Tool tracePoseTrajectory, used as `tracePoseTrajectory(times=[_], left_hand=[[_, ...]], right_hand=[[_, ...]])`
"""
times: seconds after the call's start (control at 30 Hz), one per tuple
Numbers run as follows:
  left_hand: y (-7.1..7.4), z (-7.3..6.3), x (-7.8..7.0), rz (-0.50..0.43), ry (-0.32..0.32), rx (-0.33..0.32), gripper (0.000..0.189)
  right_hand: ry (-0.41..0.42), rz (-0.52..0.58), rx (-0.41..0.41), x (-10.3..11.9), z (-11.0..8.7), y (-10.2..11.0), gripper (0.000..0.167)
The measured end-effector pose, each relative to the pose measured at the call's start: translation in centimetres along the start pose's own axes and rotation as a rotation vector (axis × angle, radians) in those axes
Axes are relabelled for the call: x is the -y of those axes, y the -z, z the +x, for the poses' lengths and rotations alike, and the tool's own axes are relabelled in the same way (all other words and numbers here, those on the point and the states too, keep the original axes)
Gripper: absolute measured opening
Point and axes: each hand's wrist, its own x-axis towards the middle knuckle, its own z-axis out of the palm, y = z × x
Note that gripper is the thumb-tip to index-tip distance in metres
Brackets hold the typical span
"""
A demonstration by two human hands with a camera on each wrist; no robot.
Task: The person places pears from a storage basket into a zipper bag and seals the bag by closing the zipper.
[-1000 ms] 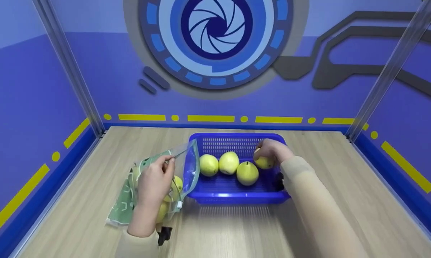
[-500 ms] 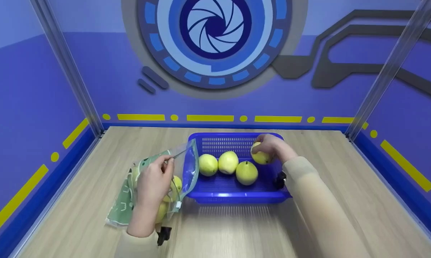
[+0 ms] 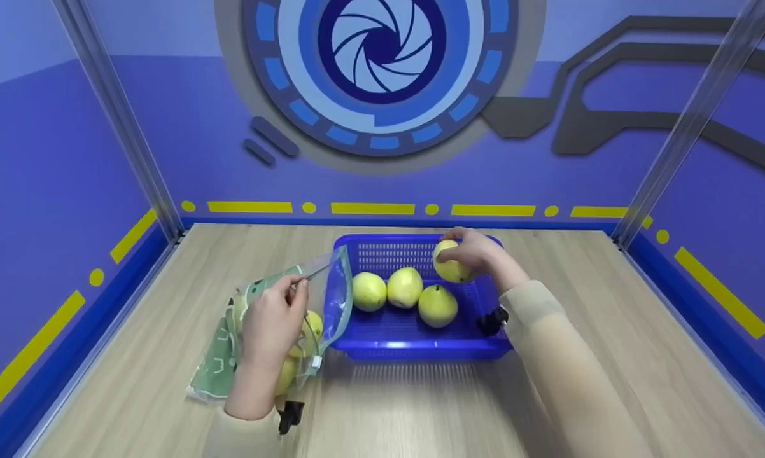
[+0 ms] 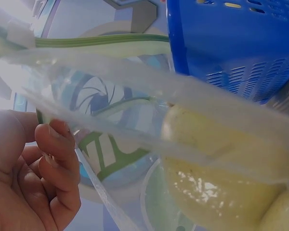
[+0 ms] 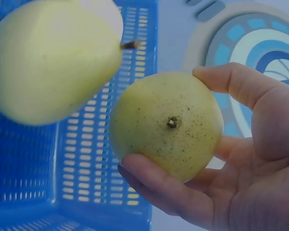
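Note:
My right hand (image 3: 478, 249) grips a yellow-green pear (image 3: 451, 262) over the back right of the blue basket (image 3: 414, 346). In the right wrist view, thumb and fingers wrap the held pear (image 5: 166, 125), its speckled end towards the camera. Three more pears sit in the basket, among them one with its stem up (image 3: 438, 306). My left hand (image 3: 274, 318) pinches the rim of a clear zip bag with green print (image 3: 220, 356) beside the basket. Inside the bag lie several pears, one large pear (image 4: 226, 163) close to the left wrist camera.
The bag's mouth overlaps the basket's left rim in the head view. A white zip slider (image 3: 317, 362) hangs at the bag's near edge. Blue panels enclose the wooden table (image 3: 421, 413) at the back and both sides.
My right hand has lifted the pear from the basket's right side and moved it up and to the left. My left hand has stayed at the bag's rim.

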Motion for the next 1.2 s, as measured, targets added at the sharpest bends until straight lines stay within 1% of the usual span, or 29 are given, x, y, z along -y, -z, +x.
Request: tracePoseTrajectory(times=[0.23, 0.37, 0.6, 0.8, 0.97, 1.13, 1.2], left_hand=[[0.1, 0.0, 0.0, -0.003, -0.004, -0.003, 0.027], [0.0, 0.1, 0.1, -0.004, -0.011, -0.012, 0.026], [0.1, 0.0, -0.2, -0.001, 0.022, -0.002, 0.027], [0.1, 0.0, -0.2, 0.002, 0.026, 0.0, 0.026], [0.1, 0.0, -0.2, -0.003, 0.03, 0.003, 0.027], [0.2, -0.1, -0.2, -0.011, 0.038, 0.008, 0.028], [0.2, 0.0, -0.2, -0.008, 0.029, 0.002, 0.027]], right_hand=[[0.045, 0.063, -0.01, 0.9, -0.7, -0.5, 0.065], [0.069, 0.107, -0.016, 1.3, -1.0, -0.9, 0.064], [0.117, 0.149, -0.031, 2.2, -2.0, -1.7, 0.061], [0.191, 0.126, -0.041, 3.1, -2.9, -3.2, 0.062], [0.255, 0.129, -0.03, 3.8, -3.6, -4.6, 0.06], [0.29, 0.184, -0.021, 4.4, -4.1, -6.0, 0.058], [0.3, 0.214, -0.017, 4.7, -4.4, -6.6, 0.058]])
